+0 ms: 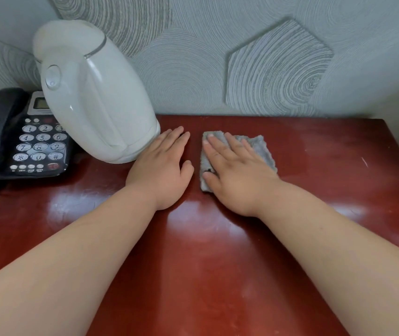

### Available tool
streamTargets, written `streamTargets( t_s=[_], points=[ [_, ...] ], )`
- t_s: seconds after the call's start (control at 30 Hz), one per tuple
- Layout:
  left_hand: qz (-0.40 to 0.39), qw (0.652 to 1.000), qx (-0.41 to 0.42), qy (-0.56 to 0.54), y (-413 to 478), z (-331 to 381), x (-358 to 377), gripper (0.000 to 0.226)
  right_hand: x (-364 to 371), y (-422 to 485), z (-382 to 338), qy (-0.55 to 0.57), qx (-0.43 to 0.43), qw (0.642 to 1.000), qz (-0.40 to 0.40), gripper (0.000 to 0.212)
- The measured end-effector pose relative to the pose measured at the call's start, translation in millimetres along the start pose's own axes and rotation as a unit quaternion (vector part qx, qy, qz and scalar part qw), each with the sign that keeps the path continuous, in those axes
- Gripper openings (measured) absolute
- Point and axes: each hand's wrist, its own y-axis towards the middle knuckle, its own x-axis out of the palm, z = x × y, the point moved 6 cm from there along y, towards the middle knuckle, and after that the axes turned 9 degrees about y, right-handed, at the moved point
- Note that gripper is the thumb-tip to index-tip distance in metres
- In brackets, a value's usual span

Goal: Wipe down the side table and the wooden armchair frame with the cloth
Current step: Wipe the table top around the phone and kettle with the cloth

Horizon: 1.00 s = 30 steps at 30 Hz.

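We see the folded grey fluffy cloth (259,147) lying flat on the glossy dark-red wooden side table (217,263), pinned under our right hand (237,175). That hand is spread open, palm down, fingers (220,147) extended across the cloth, pressing rather than gripping it. Just beside it, our left hand (162,170) rests open and flat on the bare tabletop, holding nothing, fingers together and pointing toward the wall. Touching or nearly touching the left hand's outer edge stands a white plastic electric kettle (91,93). Beyond the kettle, farther from the left hand, sits a black corded push-button telephone (23,141). Past both hands' fingertips rises grey wallpaper with swirled ring patterns (266,69).
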Motion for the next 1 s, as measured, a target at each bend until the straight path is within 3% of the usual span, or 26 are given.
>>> streamTargets(
  t_s=[0.17,0.27,0.47,0.67,0.87,1.0],
  points=[
    [-0.003,1.0,-0.003,-0.006,-0.7,0.1,0.0,0.074,-19.4,-29.2,63.2,-0.022,0.093,0.995,0.016,0.069],
    [-0.002,1.0,-0.003,-0.008,-0.1,-0.6,0.2,0.071,-18.0,-31.0,58.2,-0.018,0.134,0.991,0.019,0.069],
    [0.004,0.999,-0.003,-0.033,-2.2,-0.7,-1.8,0.062,24.0,-32.9,-49.1,-0.001,0.019,1.0,0.0,0.069],
    [0.015,0.998,-0.013,-0.057,-31.0,6.6,-9.4,0.059,9.4,-71.5,-0.2,-0.002,0.059,0.998,0.013,0.067],
    [0.007,0.998,0.017,-0.053,-121.7,23.0,-10.0,0.063,0.9,-91.9,21.8,-0.014,0.131,0.991,0.014,0.067],
    [0.013,0.999,0.009,-0.047,-150.6,22.2,-5.3,0.063,30.0,-102.9,-49.9,-0.006,0.039,0.999,0.006,0.071]
  ],
)
